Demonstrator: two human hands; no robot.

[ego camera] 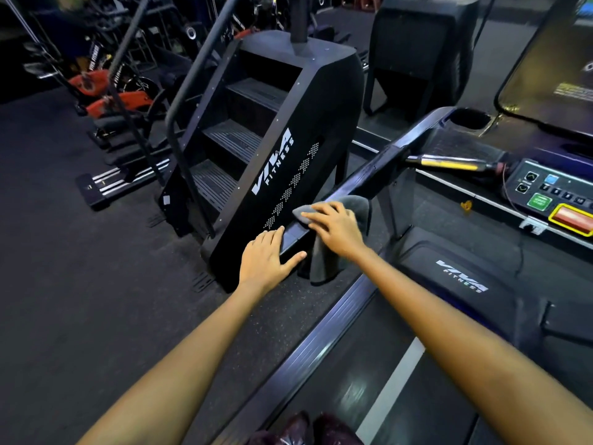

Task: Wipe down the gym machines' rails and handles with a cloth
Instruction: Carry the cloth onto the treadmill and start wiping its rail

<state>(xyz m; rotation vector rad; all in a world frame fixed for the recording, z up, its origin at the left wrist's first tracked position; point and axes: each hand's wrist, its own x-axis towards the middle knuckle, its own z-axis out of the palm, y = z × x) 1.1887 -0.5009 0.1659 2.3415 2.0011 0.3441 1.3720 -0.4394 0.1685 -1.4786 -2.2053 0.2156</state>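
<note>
Both hands sit at the near end of the treadmill's left rail (378, 168), close together but not touching. Left hand (268, 256) lies flat with straight fingers on the rail's end, thumb spread along its near side, holding nothing. Right hand (337, 228) presses the cloth (324, 258) onto the top of the rail just beyond it, fingers lightly bent and spread over the fabric rather than bunched around it. One corner of the grey cloth pokes out past the fingertips; the rest drapes over the rail and hangs down its inner side.

Judging from this, the step in hand is wiping the rail's near end, with most of its length up toward the console (552, 194) yet to be covered. To do it well, I would keep the palm flat so the cloth stays spread, wrap the hanging part under the rail so the sides and underside get cleaned too, and run long strokes along the rail toward the cup holder (470, 118). The left hand should brace the rail but stay out of the cloth's path.

Both arms reach forward and slightly leftward from the person, who stands on the treadmill belt (362, 390); the forearms are nearly straight, the right wrist angled in over the rail. A stair climber (288, 149) stands just beside the rail, on its far side.
</note>
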